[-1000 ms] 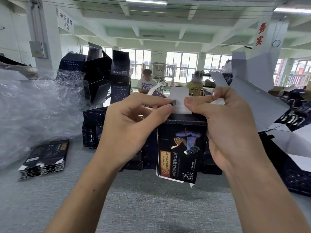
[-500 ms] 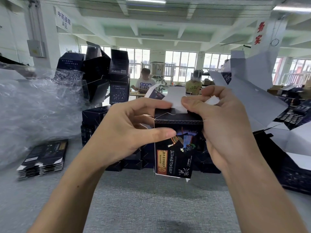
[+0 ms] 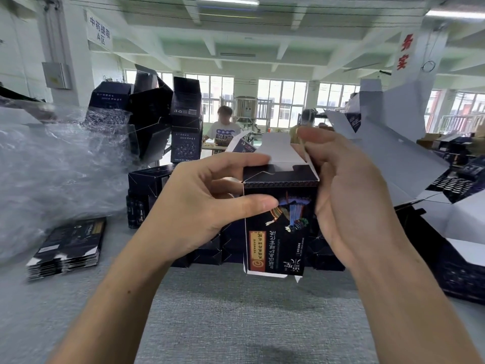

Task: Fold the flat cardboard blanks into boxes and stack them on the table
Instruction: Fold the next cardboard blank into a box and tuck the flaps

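Observation:
A dark printed cardboard box (image 3: pixel 280 232) is held upright above the grey table (image 3: pixel 236 311), its print upside down. My left hand (image 3: pixel 207 203) grips its left side, thumb across the front face and index finger along the top edge. My right hand (image 3: pixel 349 195) holds its right side, fingers curled behind a white flap (image 3: pixel 280 153) that stands up at the top. A stack of flat blanks (image 3: pixel 68 248) lies at the left of the table. Folded dark boxes (image 3: pixel 157 127) are piled behind.
Crumpled clear plastic wrap (image 3: pixel 52 169) covers the left of the table. Large unfolded white and dark cartons (image 3: pixel 409 164) fill the right side. More dark boxes (image 3: pixel 210 256) sit low behind the held one. Two people stand at a far bench by the windows.
My left thumb has come down from the top flap onto the box's front face. The box top has folded further closed, and my right fingers have moved from pinching the flap to behind it.

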